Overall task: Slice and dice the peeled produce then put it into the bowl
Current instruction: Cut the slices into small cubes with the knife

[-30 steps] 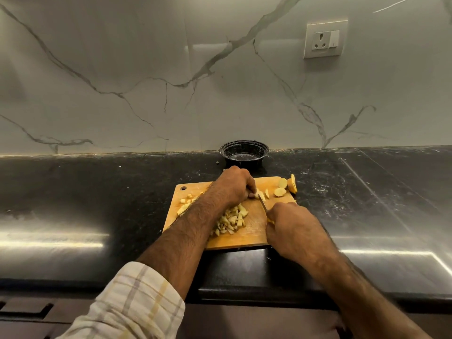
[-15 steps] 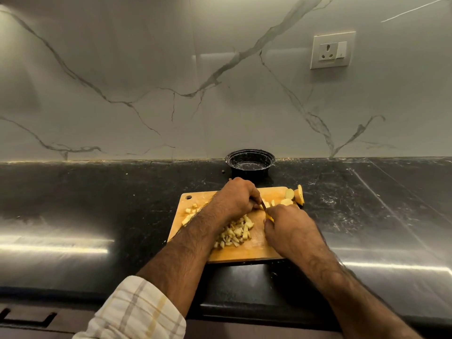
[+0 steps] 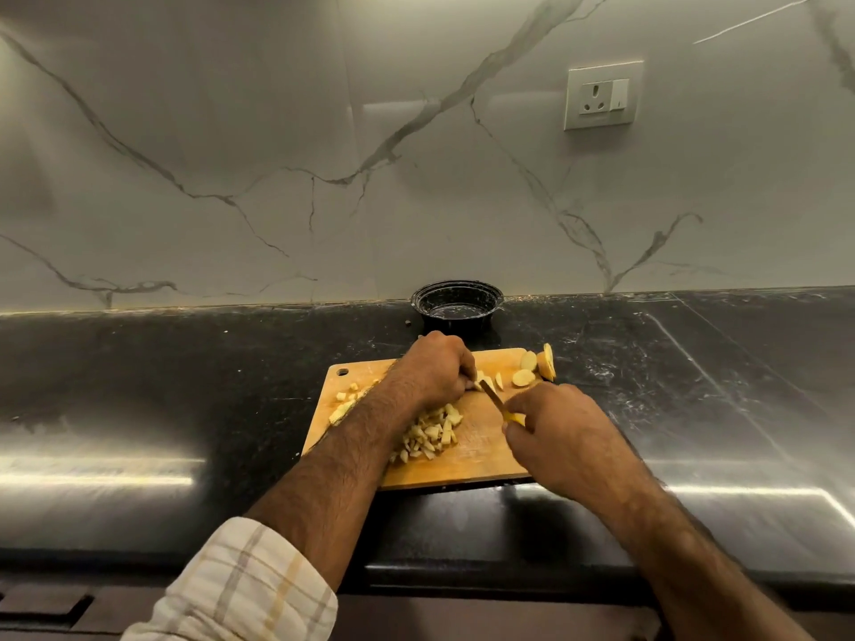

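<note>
Head view: knife (image 3: 491, 394) now farther left.

Looks like a home kitchen: glossy black stone worktop (image 3: 185, 409), white marble-look backsplash (image 3: 231, 155) with grey veins, a wall socket (image 3: 603, 95) above it, and a wooden chopping board (image 3: 481, 437) with cut-up produce.

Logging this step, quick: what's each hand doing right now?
Left hand: curled, pinning a produce piece on the cutting board.
Right hand: gripping the knife.
</note>
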`<move>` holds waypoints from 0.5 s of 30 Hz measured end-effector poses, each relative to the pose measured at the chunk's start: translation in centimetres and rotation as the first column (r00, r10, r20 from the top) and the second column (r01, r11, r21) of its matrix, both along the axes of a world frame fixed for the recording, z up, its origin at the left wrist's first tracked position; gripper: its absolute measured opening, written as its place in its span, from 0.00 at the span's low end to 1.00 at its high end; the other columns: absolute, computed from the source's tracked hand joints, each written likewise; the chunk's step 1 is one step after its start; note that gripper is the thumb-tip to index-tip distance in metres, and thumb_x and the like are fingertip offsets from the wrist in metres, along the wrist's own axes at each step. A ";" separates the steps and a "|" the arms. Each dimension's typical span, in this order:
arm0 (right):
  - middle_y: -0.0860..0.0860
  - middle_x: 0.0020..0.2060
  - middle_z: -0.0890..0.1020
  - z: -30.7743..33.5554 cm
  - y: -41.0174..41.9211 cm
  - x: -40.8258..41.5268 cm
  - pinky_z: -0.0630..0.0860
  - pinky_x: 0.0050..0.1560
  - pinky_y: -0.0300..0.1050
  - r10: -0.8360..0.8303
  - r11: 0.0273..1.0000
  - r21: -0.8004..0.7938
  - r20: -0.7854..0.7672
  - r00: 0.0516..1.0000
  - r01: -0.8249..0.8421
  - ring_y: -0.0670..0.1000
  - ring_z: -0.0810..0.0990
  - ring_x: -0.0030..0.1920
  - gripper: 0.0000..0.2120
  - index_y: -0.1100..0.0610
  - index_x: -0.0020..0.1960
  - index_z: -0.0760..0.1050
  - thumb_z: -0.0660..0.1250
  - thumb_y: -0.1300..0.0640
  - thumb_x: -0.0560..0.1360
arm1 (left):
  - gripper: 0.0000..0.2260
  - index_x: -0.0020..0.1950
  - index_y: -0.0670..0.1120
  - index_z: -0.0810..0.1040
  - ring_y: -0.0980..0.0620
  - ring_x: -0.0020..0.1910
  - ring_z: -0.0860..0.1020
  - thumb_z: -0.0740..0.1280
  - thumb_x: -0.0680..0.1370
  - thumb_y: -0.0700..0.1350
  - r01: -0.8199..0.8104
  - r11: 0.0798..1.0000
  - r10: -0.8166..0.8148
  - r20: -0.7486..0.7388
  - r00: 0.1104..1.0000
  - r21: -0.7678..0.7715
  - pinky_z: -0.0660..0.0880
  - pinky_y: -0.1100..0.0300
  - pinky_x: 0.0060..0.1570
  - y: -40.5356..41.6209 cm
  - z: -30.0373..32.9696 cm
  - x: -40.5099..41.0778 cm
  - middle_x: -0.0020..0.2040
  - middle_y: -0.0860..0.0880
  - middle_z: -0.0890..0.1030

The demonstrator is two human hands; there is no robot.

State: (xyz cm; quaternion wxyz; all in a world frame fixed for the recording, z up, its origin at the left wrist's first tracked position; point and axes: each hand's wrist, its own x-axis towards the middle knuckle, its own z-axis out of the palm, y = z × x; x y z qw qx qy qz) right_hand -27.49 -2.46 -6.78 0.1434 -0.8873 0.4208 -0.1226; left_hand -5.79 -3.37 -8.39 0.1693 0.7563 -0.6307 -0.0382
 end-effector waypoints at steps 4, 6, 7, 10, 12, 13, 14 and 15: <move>0.48 0.45 0.84 0.6 -1.5 -1.1 0.84 0.48 0.50 -0.077 0.996 -0.043 0.113 0.991 0.082 0.48 0.82 0.42 0.17 0.50 0.66 0.80 0.65 0.47 0.80 | 0.07 0.59 0.52 0.84 0.56 0.53 0.78 0.71 0.82 0.48 -0.036 0.999 0.037 -0.030 0.999 0.009 0.80 0.55 0.58 0.1 -0.2 -0.2 0.57 0.53 0.82; 0.49 0.50 0.84 0.3 -2.2 -1.0 0.84 0.49 0.49 -0.103 0.993 -0.050 0.122 0.987 0.110 0.48 0.82 0.45 0.19 0.50 0.69 0.79 0.65 0.47 0.80 | 0.12 0.64 0.53 0.80 0.56 0.55 0.78 0.70 0.82 0.54 -0.042 0.999 0.044 -0.050 0.998 0.035 0.80 0.55 0.58 -0.2 -0.4 -0.5 0.58 0.53 0.81; 0.50 0.53 0.84 0.1 -2.5 -0.9 0.84 0.50 0.49 -0.109 0.992 -0.052 0.120 0.987 0.116 0.49 0.82 0.47 0.19 0.49 0.69 0.78 0.65 0.47 0.80 | 0.14 0.65 0.53 0.80 0.56 0.55 0.78 0.71 0.81 0.55 -0.033 0.998 0.036 -0.057 0.998 0.046 0.79 0.56 0.58 -0.3 -0.5 -0.6 0.59 0.53 0.81; 0.50 0.54 0.84 -0.4 -2.9 -0.5 0.84 0.49 0.50 -0.117 0.990 -0.070 0.102 0.988 0.124 0.49 0.81 0.46 0.19 0.49 0.68 0.79 0.64 0.47 0.80 | 0.15 0.65 0.52 0.81 0.57 0.54 0.78 0.72 0.81 0.56 -0.003 0.997 0.007 -0.055 0.998 0.073 0.79 0.58 0.55 -0.4 -0.4 -1.0 0.59 0.53 0.81; 0.51 0.52 0.84 -0.6 -3.2 -0.3 0.83 0.50 0.51 -0.106 0.990 -0.082 0.086 0.991 0.113 0.51 0.81 0.47 0.18 0.49 0.67 0.79 0.63 0.47 0.80 | 0.15 0.65 0.52 0.82 0.57 0.54 0.78 0.72 0.81 0.56 0.010 0.997 -0.005 -0.067 0.998 0.074 0.79 0.59 0.54 -0.4 -0.4 -1.2 0.59 0.53 0.81; 0.51 0.53 0.84 -0.8 -3.4 -0.2 0.83 0.51 0.52 -0.099 0.991 -0.083 0.077 0.992 0.106 0.51 0.81 0.47 0.18 0.49 0.66 0.80 0.63 0.47 0.80 | 0.15 0.65 0.52 0.83 0.57 0.54 0.78 0.72 0.80 0.56 0.017 0.998 -0.012 -0.078 0.997 0.068 0.79 0.58 0.55 -0.4 -0.5 -1.3 0.60 0.53 0.81; 0.51 0.54 0.84 -0.8 -3.5 -0.1 0.83 0.51 0.52 -0.095 0.992 -0.082 0.069 0.993 0.101 0.51 0.81 0.48 0.17 0.48 0.66 0.80 0.63 0.46 0.80 | 0.16 0.66 0.53 0.82 0.57 0.55 0.78 0.73 0.80 0.56 0.026 0.998 -0.021 -0.087 0.996 0.064 0.79 0.58 0.55 -0.4 -0.5 -1.5 0.60 0.54 0.81; 0.51 0.54 0.84 -0.9 -3.6 -0.1 0.83 0.51 0.52 -0.089 0.992 -0.085 0.064 0.994 0.094 0.51 0.81 0.49 0.17 0.48 0.66 0.79 0.62 0.46 0.80 | 0.17 0.66 0.53 0.82 0.57 0.55 0.79 0.74 0.79 0.56 0.030 0.997 -0.024 -0.091 0.996 0.064 0.80 0.57 0.56 -0.5 -0.5 -1.7 0.61 0.54 0.81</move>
